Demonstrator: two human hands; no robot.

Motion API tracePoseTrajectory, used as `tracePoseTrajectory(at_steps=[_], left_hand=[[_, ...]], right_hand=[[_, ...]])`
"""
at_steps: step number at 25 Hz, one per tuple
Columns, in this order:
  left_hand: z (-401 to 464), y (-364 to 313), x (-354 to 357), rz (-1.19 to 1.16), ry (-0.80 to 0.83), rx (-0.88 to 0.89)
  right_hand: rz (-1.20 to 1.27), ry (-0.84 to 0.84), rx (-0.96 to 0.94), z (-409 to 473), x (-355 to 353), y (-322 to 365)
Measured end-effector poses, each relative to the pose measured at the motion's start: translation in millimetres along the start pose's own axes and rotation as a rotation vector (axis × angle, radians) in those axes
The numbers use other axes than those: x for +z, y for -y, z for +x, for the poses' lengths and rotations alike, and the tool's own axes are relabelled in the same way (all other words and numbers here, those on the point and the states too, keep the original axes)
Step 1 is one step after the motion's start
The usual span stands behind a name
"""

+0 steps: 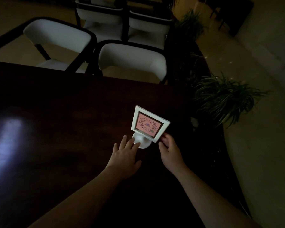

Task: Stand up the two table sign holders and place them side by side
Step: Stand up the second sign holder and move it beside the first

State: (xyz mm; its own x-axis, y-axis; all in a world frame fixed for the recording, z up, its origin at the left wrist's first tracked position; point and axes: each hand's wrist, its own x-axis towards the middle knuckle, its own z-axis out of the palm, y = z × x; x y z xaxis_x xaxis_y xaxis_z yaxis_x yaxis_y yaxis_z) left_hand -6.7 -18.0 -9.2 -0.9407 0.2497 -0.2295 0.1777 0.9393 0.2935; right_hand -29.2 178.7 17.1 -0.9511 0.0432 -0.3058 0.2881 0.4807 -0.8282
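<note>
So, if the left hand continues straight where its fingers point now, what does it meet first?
Most likely the round white base of the sign holder. The left hand has its fingertips at that base, seemingly already touching, though the dim light leaves contact unclear.

A white-framed sign holder (149, 124) with a pink coded card stands upright on its round white base on the dark table (64, 104), a little to the 4 o'clock side of the view's centre. The left hand (124, 155) lies flat with fingers spread, fingertips on the base, while the right hand (169, 149) pinches the frame's 5 o'clock corner. White chairs (131, 60) sit at 12 o'clock beyond the table (the room is very dim), and a leafy plant (223, 97) stands at 3 o'clock.
</note>
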Motion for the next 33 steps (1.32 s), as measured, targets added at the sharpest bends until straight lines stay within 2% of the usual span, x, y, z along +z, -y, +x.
tracePoseTrajectory(at_steps=[2,4,7,11,22,33], left_hand=[[5.0,1.1,2.6,0.049,0.021,-0.028],[9.6,0.7,6.4,0.076,0.036,-0.046],[12.1,0.1,13.4,0.094,0.037,-0.028],[11.2,-0.6,21.4,0.095,0.043,-0.019],[-7.6,11.0,24.3,0.114,0.105,-0.054],[-75.3,67.4,20.5,0.108,0.137,-0.062]], right_hand=[[-0.205,0.054,0.094,-4.5,4.3,-12.0],[-0.367,0.150,0.076,-7.7,11.2,-20.7],[-0.619,0.225,-0.140,-7.0,22.2,-25.4],[-0.871,0.226,-0.351,-0.1,31.8,-29.5],[-0.904,0.291,-0.337,-6.3,52.4,-28.7],[-0.908,0.330,-0.345,-56.6,113.9,-1.9]])
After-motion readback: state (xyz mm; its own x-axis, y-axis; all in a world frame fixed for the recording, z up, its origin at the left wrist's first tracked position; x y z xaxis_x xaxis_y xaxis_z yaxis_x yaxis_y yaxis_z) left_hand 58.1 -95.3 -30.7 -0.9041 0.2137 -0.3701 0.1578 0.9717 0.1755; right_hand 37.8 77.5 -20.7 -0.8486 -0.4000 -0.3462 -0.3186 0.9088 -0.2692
